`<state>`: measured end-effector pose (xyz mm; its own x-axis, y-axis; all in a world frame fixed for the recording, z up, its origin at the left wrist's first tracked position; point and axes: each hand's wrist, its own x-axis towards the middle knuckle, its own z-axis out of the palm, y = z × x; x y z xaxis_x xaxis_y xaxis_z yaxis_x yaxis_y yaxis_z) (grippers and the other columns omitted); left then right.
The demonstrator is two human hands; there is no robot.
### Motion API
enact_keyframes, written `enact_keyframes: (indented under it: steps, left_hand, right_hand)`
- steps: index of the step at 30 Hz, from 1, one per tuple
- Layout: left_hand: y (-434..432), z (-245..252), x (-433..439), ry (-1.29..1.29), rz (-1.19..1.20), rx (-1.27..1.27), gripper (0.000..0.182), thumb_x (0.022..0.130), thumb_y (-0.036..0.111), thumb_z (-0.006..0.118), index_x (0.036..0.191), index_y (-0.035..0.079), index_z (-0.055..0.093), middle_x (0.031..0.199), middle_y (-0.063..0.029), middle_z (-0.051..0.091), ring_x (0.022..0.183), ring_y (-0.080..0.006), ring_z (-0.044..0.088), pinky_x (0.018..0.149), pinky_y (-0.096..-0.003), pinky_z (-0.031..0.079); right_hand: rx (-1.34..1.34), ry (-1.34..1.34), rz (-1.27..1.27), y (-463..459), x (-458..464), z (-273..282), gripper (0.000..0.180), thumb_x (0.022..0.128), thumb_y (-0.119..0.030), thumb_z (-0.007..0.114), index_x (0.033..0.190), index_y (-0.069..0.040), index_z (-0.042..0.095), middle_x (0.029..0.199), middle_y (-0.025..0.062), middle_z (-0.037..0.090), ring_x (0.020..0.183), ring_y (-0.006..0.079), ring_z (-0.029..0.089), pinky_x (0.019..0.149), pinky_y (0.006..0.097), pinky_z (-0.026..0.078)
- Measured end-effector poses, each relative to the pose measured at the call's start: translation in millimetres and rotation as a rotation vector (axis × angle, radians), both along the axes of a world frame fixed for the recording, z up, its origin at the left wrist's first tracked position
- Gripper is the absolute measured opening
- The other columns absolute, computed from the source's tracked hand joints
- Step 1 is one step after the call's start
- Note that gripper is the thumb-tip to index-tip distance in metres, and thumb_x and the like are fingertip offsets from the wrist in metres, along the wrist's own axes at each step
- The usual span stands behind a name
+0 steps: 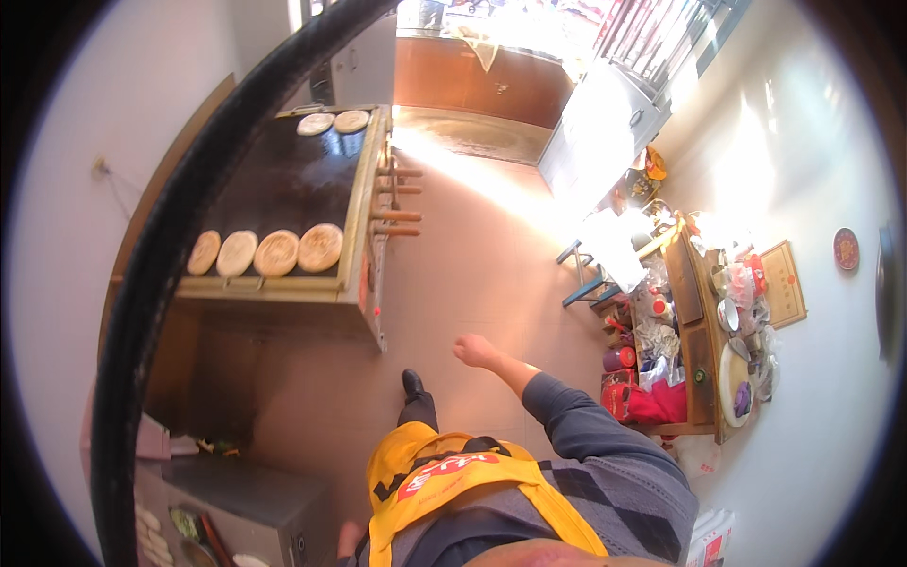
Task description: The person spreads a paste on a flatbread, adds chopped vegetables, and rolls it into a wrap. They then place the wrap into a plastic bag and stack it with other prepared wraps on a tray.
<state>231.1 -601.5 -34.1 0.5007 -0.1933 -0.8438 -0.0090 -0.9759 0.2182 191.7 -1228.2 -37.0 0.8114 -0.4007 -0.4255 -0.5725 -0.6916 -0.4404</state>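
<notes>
My right hand (476, 351) hangs in front of me over the tiled floor, its fingers curled and no object visible in it. Low beside my yellow apron (453, 475), only part of my left hand (348, 540) shows, so its fingers cannot be made out. Ahead on the left stands a large flat griddle (283, 170) with a metal rim. Several round flatbreads (320, 248) lie in a row along its near edge. At its far edge rest two more flatbreads (351, 122). Neither hand touches the griddle.
Wooden handles (397, 215) stick out from the griddle's right side. A steel worktop (234, 489) at lower left bears pale dough pieces (150, 535). On the right are a cluttered wooden cabinet (698, 340) and a blue stool (584, 289). A black curved bar (191, 170) crosses the view.
</notes>
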Motion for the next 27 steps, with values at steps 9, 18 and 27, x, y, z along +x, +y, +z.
enact_keyframes:
  steps: [9, 18, 27]
  left_hand:
    - [-655, 83, 236, -0.271, -0.542, -0.848, 0.040, 0.094, 0.029, 0.067, 0.123, 0.001, 0.069, 0.121, -0.0252, 0.070, 0.116, -0.0429, 0.065, 0.099, -0.0497, 0.053]
    - [-1055, 120, 390, -0.390, -0.949, -0.723, 0.038, 0.095, 0.027, 0.068, 0.124, 0.001, 0.065, 0.126, -0.0218, 0.069, 0.117, -0.0412, 0.065, 0.100, -0.0484, 0.053]
    - [-1180, 106, 583, -0.205, -0.554, -0.321, 0.047, 0.093, 0.032, 0.073, 0.129, 0.002, 0.069, 0.118, -0.0206, 0.074, 0.113, -0.0359, 0.070, 0.100, -0.0428, 0.054]
  right_hand:
    - [-0.419, 0.712, -0.904, -260, -418, -9, 0.037, 0.091, -0.035, 0.061, 0.095, -0.004, 0.080, 0.106, 0.0202, 0.078, 0.104, 0.0355, 0.075, 0.088, 0.0475, 0.059]
    - [0.125, 0.510, -0.790, -336, -232, 3, 0.048, 0.100, -0.043, 0.058, 0.120, -0.003, 0.075, 0.116, 0.0188, 0.077, 0.099, 0.0345, 0.077, 0.085, 0.0444, 0.060]
    - [-0.005, -0.020, -0.731, -894, 73, 37, 0.038, 0.097, -0.037, 0.057, 0.106, -0.004, 0.075, 0.106, 0.0218, 0.074, 0.098, 0.0373, 0.072, 0.087, 0.0448, 0.056]
